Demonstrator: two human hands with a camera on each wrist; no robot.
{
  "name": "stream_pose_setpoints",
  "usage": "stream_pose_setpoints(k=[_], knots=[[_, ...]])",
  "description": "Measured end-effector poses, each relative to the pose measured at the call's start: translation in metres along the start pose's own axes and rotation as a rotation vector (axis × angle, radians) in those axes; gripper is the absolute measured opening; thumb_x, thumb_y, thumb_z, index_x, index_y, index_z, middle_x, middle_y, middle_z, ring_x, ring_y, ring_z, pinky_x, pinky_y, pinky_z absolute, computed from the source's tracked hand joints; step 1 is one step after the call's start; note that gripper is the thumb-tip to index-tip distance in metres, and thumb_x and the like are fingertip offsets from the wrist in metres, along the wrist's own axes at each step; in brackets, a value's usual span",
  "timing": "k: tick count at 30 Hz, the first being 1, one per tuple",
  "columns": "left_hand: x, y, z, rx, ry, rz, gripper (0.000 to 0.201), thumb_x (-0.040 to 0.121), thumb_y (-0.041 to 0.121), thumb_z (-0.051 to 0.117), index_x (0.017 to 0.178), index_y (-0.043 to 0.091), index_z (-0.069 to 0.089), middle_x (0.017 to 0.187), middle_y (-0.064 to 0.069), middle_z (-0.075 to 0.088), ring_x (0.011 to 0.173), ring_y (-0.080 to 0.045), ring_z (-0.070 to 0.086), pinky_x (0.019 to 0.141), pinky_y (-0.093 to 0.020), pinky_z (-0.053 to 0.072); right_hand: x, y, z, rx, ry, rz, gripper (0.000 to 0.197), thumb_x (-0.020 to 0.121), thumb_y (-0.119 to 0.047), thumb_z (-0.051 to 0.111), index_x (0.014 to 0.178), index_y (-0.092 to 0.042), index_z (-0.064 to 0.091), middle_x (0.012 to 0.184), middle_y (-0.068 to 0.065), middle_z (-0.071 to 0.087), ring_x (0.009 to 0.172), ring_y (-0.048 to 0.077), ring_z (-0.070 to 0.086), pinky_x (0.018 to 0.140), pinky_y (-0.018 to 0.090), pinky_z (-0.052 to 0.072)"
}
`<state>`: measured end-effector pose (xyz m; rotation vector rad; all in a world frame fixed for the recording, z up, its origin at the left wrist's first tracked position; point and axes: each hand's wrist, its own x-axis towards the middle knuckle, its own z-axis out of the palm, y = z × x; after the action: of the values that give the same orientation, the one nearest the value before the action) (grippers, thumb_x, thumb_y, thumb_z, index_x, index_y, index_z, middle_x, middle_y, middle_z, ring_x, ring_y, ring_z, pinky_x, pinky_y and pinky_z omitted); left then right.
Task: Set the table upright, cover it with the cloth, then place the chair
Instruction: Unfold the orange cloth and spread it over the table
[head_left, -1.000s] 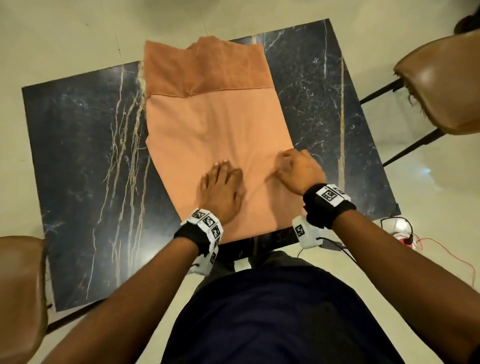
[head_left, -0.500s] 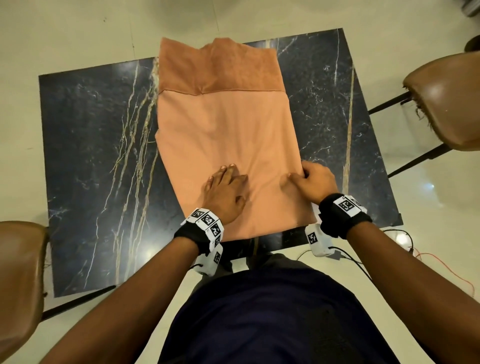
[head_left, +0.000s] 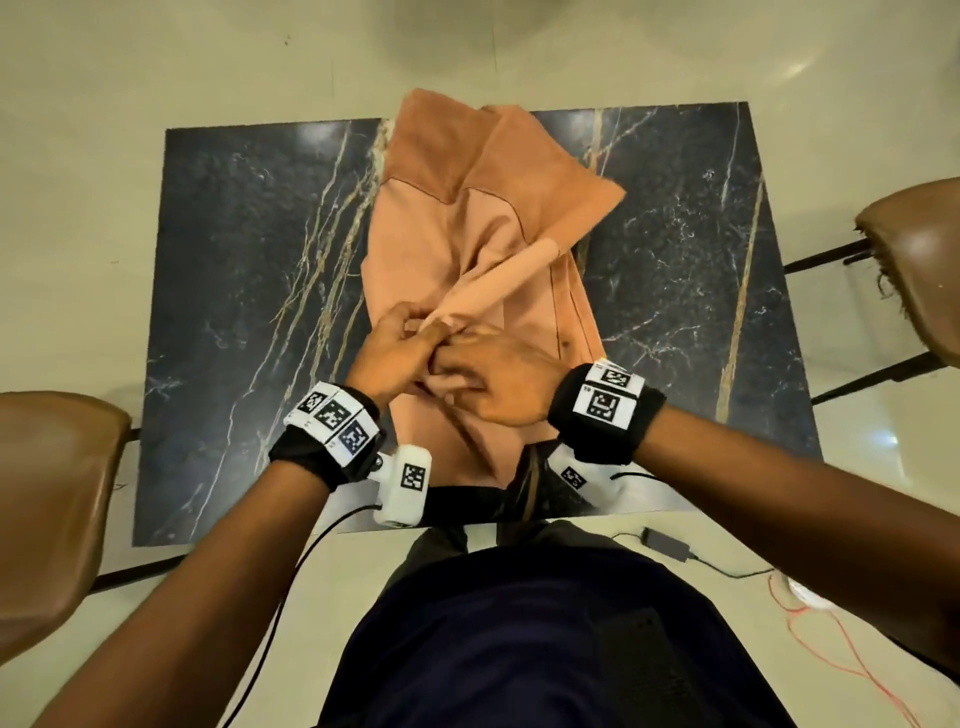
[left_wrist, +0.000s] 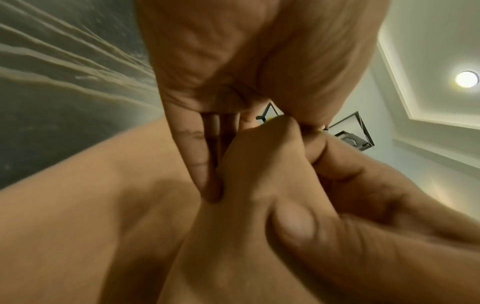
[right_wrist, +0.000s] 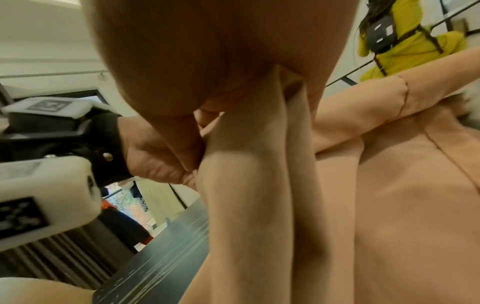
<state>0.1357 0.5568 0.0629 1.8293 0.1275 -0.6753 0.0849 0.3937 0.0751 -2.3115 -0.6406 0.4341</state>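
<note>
The black marble table (head_left: 234, 291) stands upright in front of me. A peach cloth (head_left: 447, 249) lies partly folded down its middle, bunched and rising in a ridge toward my hands. My left hand (head_left: 402, 345) and right hand (head_left: 488, 382) meet over the cloth's near half, and both pinch a raised fold of it. In the left wrist view my fingers (left_wrist: 202, 160) pinch cloth (left_wrist: 91, 216) against the other hand. The right wrist view shows the lifted cloth fold (right_wrist: 254, 185) held under my palm. One brown chair (head_left: 52, 514) is at my left, another brown chair (head_left: 919, 270) at my right.
Pale floor surrounds the table. A black adapter (head_left: 667, 543) with a cable and red wires (head_left: 831, 639) lie on the floor near right. A person in a yellow top (right_wrist: 405, 37) shows far off in the right wrist view.
The cloth lay flat under both hands; now both hands have come together and pulled up a fold, so the cloth is bunched and its far right layer has flipped open.
</note>
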Motion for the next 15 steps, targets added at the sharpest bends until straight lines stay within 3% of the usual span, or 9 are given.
stream_pose_setpoints(k=[2,4,6,8,11,13,15], knots=[[0.006,-0.011,-0.019,0.066,0.042,0.039,0.006,0.091,0.026,0.061,0.096,0.028,0.064,0.076,0.005,0.068,0.069,-0.013,0.064,0.064,-0.030,0.050,0.004,-0.002,0.003,0.033,-0.071,-0.031,0.026,0.086,-0.024,0.074,0.103,-0.009,0.064,0.111,0.009,0.063,0.107,0.025,0.053,0.088,0.016,0.028],[0.008,-0.020,-0.037,0.171,0.124,0.096,0.014,0.086,0.028,0.053,0.091,0.030,0.066,0.078,0.002,0.070,0.073,-0.019,0.065,0.069,-0.036,0.053,0.004,0.001,0.002,0.072,-0.141,0.003,0.038,0.093,-0.040,0.067,0.119,-0.013,0.061,0.130,0.008,0.061,0.116,0.023,0.053,0.090,0.021,0.033],[0.008,-0.030,-0.054,0.234,0.215,0.134,0.016,0.086,0.028,0.049,0.092,0.029,0.063,0.086,-0.002,0.068,0.082,-0.023,0.063,0.077,-0.042,0.052,0.002,0.013,0.003,0.136,-0.143,0.123,0.046,0.098,-0.051,0.055,0.136,-0.025,0.053,0.143,0.002,0.056,0.120,0.019,0.055,0.097,0.028,0.040],[0.004,-0.034,-0.069,0.181,0.314,0.171,0.014,0.089,0.027,0.049,0.093,0.025,0.062,0.085,0.001,0.065,0.080,-0.017,0.059,0.077,-0.040,0.050,-0.001,0.034,0.005,0.164,-0.105,0.290,0.052,0.101,-0.057,0.043,0.146,-0.033,0.044,0.149,-0.001,0.052,0.129,0.021,0.052,0.107,0.036,0.040],[-0.005,-0.044,-0.104,0.125,0.474,0.204,0.012,0.094,0.024,0.050,0.091,0.028,0.061,0.085,0.006,0.064,0.078,-0.010,0.057,0.074,-0.032,0.047,-0.004,0.070,0.012,-0.124,-0.169,0.405,0.060,0.096,-0.053,0.050,0.150,-0.027,0.042,0.161,0.002,0.036,0.142,0.026,0.039,0.116,0.038,0.032],[-0.009,-0.056,-0.136,0.137,0.563,0.205,0.012,0.096,0.019,0.050,0.094,0.026,0.061,0.088,0.000,0.063,0.084,-0.014,0.057,0.075,-0.031,0.047,-0.004,0.083,0.017,-0.267,-0.203,0.406,0.061,0.090,-0.043,0.061,0.147,-0.028,0.045,0.164,0.001,0.028,0.145,0.024,0.033,0.118,0.039,0.026],[-0.014,-0.074,-0.174,0.171,0.625,0.157,0.014,0.096,0.014,0.049,0.101,0.016,0.062,0.084,-0.002,0.062,0.087,-0.019,0.056,0.073,-0.029,0.045,0.002,0.082,0.023,-0.312,-0.184,0.456,0.058,0.086,-0.043,0.062,0.142,-0.031,0.048,0.163,-0.004,0.028,0.143,0.025,0.034,0.116,0.043,0.028]])
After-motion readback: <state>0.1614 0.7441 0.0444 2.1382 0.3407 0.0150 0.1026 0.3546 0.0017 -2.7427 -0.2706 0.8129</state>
